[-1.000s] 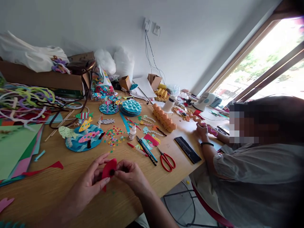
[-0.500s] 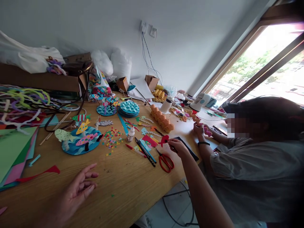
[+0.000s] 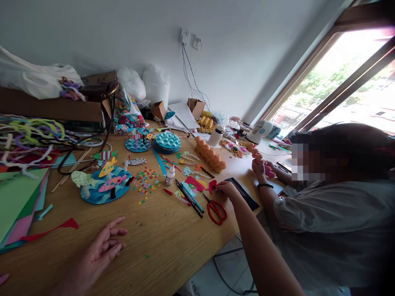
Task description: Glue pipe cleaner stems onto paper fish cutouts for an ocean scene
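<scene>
My left hand hovers above the wooden table at lower left, palm turned inward, fingers loosely apart and nothing in them. My right hand reaches out past the red-handled scissors, its fingertips pinched on the edge of a small red paper shape. Beside that shape lie a red paper piece and some pens. A small white bottle stands left of the pens. A blue plate with paper fish sits beyond my left hand.
At the right a person in a grey shirt holds a pink piece. An orange egg carton, stacked blue plates and confetti lie mid-table. Coloured paper and pipe cleaners are at the left, a dark pouch right.
My right hand has lowered slightly with the red shape, which now lies nearer the table. My left hand has barely moved.
</scene>
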{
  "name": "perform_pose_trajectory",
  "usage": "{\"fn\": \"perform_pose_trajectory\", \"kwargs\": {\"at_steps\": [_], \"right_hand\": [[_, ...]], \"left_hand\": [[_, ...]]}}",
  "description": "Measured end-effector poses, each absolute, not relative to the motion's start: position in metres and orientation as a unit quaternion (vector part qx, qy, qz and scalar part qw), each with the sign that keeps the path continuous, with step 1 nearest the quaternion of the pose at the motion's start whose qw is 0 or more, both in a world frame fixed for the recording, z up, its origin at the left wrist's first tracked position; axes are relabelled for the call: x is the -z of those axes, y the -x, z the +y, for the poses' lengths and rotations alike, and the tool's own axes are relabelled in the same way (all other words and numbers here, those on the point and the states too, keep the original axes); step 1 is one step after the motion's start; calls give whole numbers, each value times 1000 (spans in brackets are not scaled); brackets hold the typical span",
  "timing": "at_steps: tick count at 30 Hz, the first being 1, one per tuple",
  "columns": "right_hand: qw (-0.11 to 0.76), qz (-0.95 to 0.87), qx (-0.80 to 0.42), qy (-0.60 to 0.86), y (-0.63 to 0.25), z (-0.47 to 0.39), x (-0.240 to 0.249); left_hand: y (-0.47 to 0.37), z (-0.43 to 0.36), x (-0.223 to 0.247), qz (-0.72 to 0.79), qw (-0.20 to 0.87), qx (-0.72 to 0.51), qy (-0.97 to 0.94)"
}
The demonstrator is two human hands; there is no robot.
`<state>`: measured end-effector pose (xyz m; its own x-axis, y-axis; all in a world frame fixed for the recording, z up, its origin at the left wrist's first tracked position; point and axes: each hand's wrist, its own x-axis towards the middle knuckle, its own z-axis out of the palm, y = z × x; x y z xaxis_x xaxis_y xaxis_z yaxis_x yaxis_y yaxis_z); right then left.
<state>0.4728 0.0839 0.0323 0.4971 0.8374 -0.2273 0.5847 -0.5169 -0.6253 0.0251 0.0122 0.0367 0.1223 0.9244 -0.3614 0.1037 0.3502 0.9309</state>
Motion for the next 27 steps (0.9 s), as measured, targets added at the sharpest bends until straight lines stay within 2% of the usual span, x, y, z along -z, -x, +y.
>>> {"fn": "perform_pose_trajectory", "kwargs": {"at_steps": [3, 7, 15, 27], "right_hand": [[152, -411, -260, 860, -471, 85, -36], [87, -419, -219, 877, -470, 84, -40], [45, -463, -136, 875, -466, 80, -42], [-27, -497, -118, 859, -455, 91, -41]], "left_hand": [[-24, 12, -35, 557, 600, -350, -455], [-19, 11, -27, 539, 608, -352, -465], [-8, 13, -6, 497, 628, -354, -483], [-10, 9, -4, 503, 620, -344, -494]]}}
